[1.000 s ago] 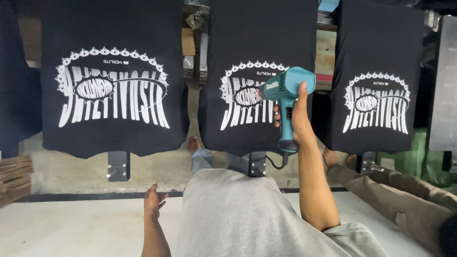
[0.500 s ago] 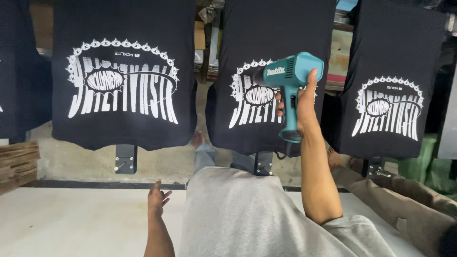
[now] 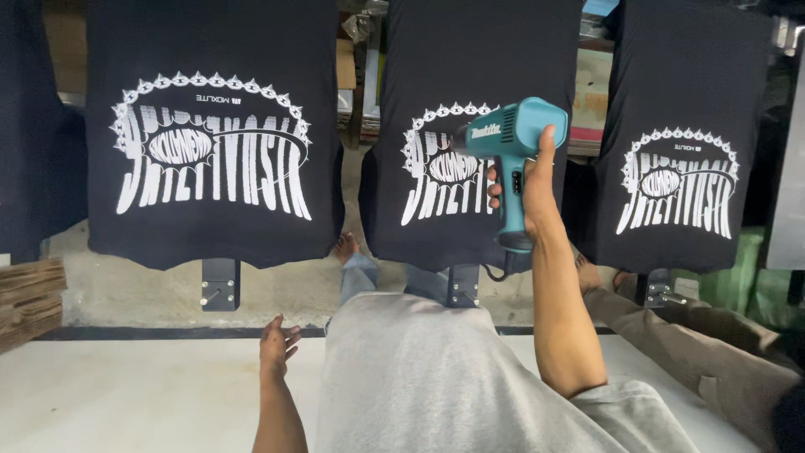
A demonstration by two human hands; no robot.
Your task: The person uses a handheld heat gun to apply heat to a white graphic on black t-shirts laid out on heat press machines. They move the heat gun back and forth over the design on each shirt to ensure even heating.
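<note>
The right hand [image 3: 530,195] is gripping the handle of a teal heat gun [image 3: 510,143], fingers wrapped tight around it and the thumb lying up along the back of the body. The gun is being held upright in front of the middle black T-shirt [image 3: 470,101], with its nozzle pointing left at the white print on that shirt; whether the nozzle is touching the fabric I cannot tell. Compared with half a second ago, the gun and hand are sitting in nearly the same place against the middle print, while the whole row of shirts is appearing slightly lower and further left in view than a second ago, when the gun was nearer the right edge of that print. A dark cord is hanging from the bottom of the handle.

The left hand [image 3: 277,344] is holding nothing, fingers loosely spread, resting low by the pale table edge [image 3: 126,394], well apart from the gun; it is lying much as it did earlier.

Counting outward: one heat gun; three black shirts with the same white print are showing fully, namely the left shirt [image 3: 210,59], the middle one and the right shirt [image 3: 683,92], each stretched on a board. Three metal brackets [image 3: 220,283] are showing below them, one under each shirt. A bare foot [image 3: 345,247] is showing between the left and middle shirts.
</note>
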